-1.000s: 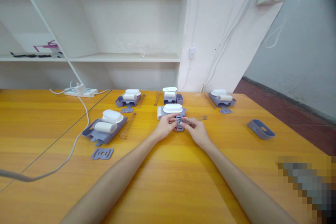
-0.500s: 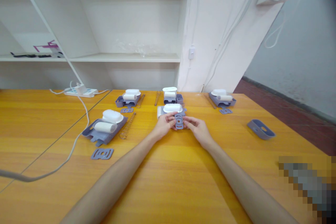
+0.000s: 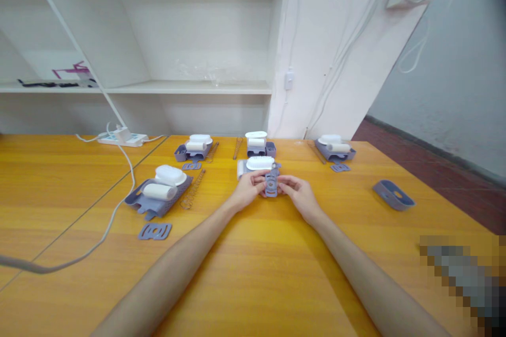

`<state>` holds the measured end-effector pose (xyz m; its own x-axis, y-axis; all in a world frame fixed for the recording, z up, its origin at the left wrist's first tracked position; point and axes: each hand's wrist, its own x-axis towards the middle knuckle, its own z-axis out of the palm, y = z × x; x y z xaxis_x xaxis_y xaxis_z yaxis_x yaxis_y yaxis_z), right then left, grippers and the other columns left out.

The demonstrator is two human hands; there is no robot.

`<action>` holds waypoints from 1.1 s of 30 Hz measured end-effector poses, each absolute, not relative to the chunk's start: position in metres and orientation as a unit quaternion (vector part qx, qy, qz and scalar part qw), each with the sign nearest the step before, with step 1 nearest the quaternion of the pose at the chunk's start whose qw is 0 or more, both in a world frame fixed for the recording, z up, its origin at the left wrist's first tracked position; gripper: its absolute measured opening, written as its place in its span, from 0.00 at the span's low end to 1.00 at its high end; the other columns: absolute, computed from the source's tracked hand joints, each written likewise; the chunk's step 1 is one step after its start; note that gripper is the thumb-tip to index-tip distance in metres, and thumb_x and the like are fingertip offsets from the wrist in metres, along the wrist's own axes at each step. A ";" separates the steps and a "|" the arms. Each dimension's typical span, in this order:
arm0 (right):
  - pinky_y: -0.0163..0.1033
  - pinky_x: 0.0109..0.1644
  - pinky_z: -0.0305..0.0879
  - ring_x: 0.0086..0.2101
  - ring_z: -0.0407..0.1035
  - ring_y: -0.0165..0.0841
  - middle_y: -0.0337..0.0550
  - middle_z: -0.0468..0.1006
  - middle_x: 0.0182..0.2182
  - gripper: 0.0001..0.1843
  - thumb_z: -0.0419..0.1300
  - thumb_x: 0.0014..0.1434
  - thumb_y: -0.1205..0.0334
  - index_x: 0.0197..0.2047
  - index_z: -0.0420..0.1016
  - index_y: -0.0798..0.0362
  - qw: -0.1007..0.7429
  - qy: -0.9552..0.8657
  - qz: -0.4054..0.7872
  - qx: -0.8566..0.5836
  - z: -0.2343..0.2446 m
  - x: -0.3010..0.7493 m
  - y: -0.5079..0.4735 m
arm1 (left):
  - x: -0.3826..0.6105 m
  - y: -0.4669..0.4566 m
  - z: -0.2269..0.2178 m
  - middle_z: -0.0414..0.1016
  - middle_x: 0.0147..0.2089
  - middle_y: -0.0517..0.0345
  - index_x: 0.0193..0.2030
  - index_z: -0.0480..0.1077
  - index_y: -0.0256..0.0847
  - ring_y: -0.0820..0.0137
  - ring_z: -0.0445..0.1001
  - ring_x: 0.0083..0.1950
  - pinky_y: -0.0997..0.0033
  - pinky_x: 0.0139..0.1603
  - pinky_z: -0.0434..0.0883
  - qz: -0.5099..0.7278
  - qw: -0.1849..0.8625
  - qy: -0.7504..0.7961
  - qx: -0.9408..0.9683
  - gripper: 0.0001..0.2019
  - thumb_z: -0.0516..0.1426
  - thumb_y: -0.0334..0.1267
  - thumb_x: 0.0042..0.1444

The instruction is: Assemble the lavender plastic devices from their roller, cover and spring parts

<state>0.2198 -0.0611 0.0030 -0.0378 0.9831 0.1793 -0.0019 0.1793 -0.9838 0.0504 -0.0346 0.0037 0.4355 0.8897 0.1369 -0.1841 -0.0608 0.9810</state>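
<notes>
Between my two hands stands a flat grey plastic plate with slots and a round hole (image 3: pixel 271 184), held upright. My left hand (image 3: pixel 250 188) pinches its left edge, and the fingers of my right hand (image 3: pixel 297 194) close on its right edge. Just beyond them, a white oval brush-like piece with bristles (image 3: pixel 260 162) rests on a grey plastic part, partly hidden by my left hand. A similar grey slotted plate (image 3: pixel 154 231) lies flat at the left, near a grey perforated housing (image 3: pixel 177 196) that carries a white roll (image 3: pixel 159 192) and a white oval piece (image 3: pixel 169 175).
Coil springs (image 3: pixel 193 188) lie beside the sets of parts. More sets stand along the back (image 3: pixel 197 146) and back right (image 3: pixel 335 148). A grey oval frame (image 3: pixel 393 195) sits at the right. A power strip (image 3: pixel 123 138) and its cable (image 3: pixel 132 179) occupy the left side.
The slotted plate has shifted very slightly down and to the right between my hands. Both hands keep their grip, and the other parts stay where they were.
</notes>
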 end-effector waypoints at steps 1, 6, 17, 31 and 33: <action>0.40 0.38 0.68 0.28 0.71 0.32 0.43 0.78 0.28 0.15 0.64 0.45 0.55 0.35 0.75 0.55 0.531 -0.555 0.463 -0.442 0.003 0.220 -0.061 | 0.050 -0.035 0.003 0.76 0.35 0.50 0.54 0.64 0.31 0.72 0.72 0.26 0.74 0.26 0.70 0.436 0.616 0.300 0.584 0.30 0.63 0.42 0.45; 0.40 0.40 0.67 0.30 0.71 0.33 0.42 0.78 0.29 0.15 0.64 0.45 0.57 0.36 0.75 0.55 0.527 -0.562 0.464 -0.437 0.000 0.222 -0.060 | 0.049 -0.034 0.001 0.76 0.35 0.51 0.54 0.64 0.32 0.73 0.72 0.26 0.74 0.26 0.69 0.432 0.615 0.293 0.590 0.29 0.62 0.42 0.45; 0.39 0.39 0.67 0.30 0.71 0.32 0.41 0.77 0.28 0.13 0.66 0.43 0.58 0.33 0.75 0.55 0.533 -0.550 0.473 -0.436 0.001 0.221 -0.060 | 0.049 -0.034 0.003 0.76 0.35 0.51 0.54 0.64 0.32 0.73 0.72 0.26 0.75 0.27 0.69 0.426 0.618 0.289 0.594 0.29 0.62 0.41 0.46; 0.40 0.40 0.67 0.31 0.71 0.33 0.42 0.78 0.29 0.17 0.67 0.42 0.54 0.34 0.75 0.54 0.527 -0.557 0.477 -0.430 -0.001 0.223 -0.059 | 0.050 -0.037 0.006 0.76 0.34 0.51 0.53 0.65 0.32 0.73 0.72 0.26 0.76 0.25 0.68 0.425 0.615 0.300 0.592 0.29 0.63 0.41 0.45; 0.39 0.39 0.67 0.30 0.71 0.33 0.42 0.77 0.28 0.16 0.67 0.42 0.55 0.33 0.75 0.54 0.529 -0.559 0.470 -0.432 -0.002 0.223 -0.058 | 0.050 -0.036 0.006 0.76 0.34 0.51 0.54 0.64 0.32 0.73 0.72 0.26 0.76 0.26 0.68 0.423 0.614 0.296 0.596 0.28 0.62 0.41 0.45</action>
